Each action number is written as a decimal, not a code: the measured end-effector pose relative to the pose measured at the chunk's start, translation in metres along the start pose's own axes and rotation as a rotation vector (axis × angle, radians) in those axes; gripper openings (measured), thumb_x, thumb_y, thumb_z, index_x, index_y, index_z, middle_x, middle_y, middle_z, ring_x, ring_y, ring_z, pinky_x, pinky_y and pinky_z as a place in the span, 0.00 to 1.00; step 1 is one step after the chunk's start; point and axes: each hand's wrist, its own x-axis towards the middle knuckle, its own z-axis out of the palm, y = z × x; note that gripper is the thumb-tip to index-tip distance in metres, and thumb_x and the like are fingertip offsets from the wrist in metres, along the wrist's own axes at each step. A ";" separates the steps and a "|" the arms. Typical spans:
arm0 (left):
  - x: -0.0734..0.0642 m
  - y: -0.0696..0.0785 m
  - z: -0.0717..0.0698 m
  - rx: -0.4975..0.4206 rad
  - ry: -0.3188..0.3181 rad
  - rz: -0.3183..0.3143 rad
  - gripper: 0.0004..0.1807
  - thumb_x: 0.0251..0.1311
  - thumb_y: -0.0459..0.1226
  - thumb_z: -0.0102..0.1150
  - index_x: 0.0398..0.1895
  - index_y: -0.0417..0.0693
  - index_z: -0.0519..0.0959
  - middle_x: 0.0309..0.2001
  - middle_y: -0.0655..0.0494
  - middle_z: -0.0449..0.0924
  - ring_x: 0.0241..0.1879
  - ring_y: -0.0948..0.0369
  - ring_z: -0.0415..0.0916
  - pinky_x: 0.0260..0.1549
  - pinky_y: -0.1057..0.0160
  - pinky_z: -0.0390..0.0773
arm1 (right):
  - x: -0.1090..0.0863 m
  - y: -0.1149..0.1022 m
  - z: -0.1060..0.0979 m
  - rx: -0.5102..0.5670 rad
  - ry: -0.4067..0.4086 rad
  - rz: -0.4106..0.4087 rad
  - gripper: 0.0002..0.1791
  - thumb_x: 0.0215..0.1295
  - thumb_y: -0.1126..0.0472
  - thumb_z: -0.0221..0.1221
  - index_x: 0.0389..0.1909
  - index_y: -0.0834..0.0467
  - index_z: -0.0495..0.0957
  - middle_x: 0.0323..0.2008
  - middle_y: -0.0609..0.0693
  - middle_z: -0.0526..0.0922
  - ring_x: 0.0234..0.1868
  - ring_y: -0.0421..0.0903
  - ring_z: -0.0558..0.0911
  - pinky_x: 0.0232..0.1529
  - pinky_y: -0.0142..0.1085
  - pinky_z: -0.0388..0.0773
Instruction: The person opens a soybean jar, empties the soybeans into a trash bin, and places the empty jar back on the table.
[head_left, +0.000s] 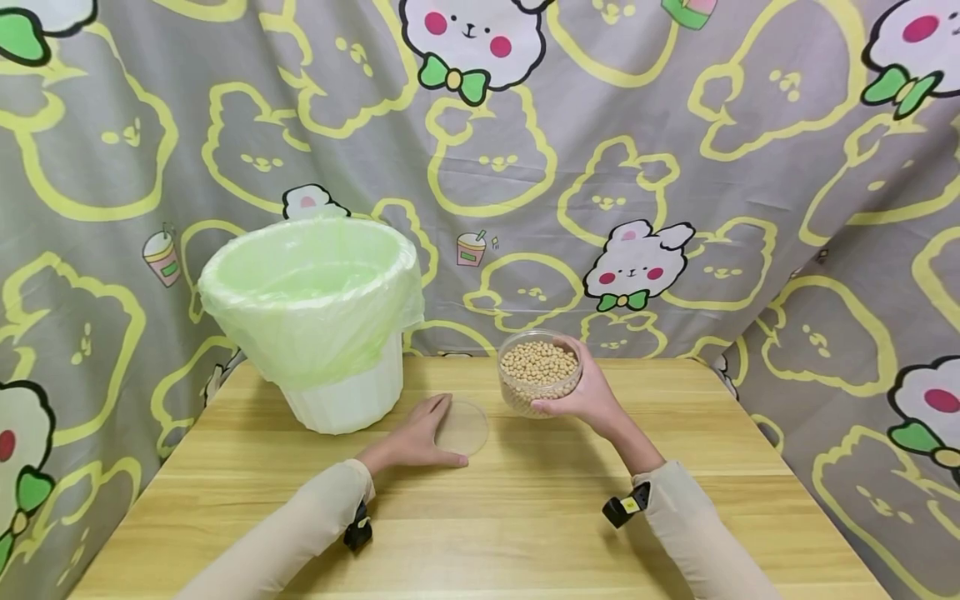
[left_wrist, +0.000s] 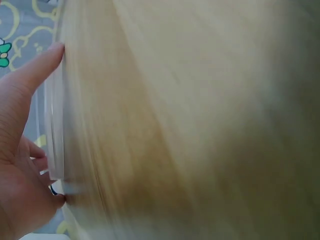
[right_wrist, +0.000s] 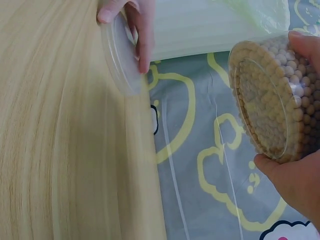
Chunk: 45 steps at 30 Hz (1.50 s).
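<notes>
Left arm (head_left: 292, 533) reaching forward, slanting rightward toward jar (head_left: 519, 400). Left hand (head_left: 416, 437) lying left of jar, thumb and fingers spreading apart, thumb extending rightward. Right arm (head_left: 705, 533) reaching forward, slanting leftward toward jar. Right hand (head_left: 588, 400) gripping jar from its right, thumb pressing near side, fingers curling round far side. Left wrist (head_left: 371, 460) and right wrist (head_left: 645, 461) sitting nearer person than jar.

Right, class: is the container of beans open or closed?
Open. The container is uncovered, its beans in plain view, and the clear lid is separate, at the left hand.
</notes>
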 end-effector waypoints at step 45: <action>-0.041 0.042 -0.172 0.511 1.434 0.317 0.10 0.64 0.39 0.66 0.40 0.41 0.86 0.33 0.44 0.86 0.34 0.44 0.76 0.56 0.39 0.69 | 0.066 -0.089 -0.031 0.009 -0.097 0.003 0.57 0.45 0.67 0.78 0.76 0.55 0.56 0.70 0.58 0.63 0.61 0.52 0.74 0.55 0.31 0.80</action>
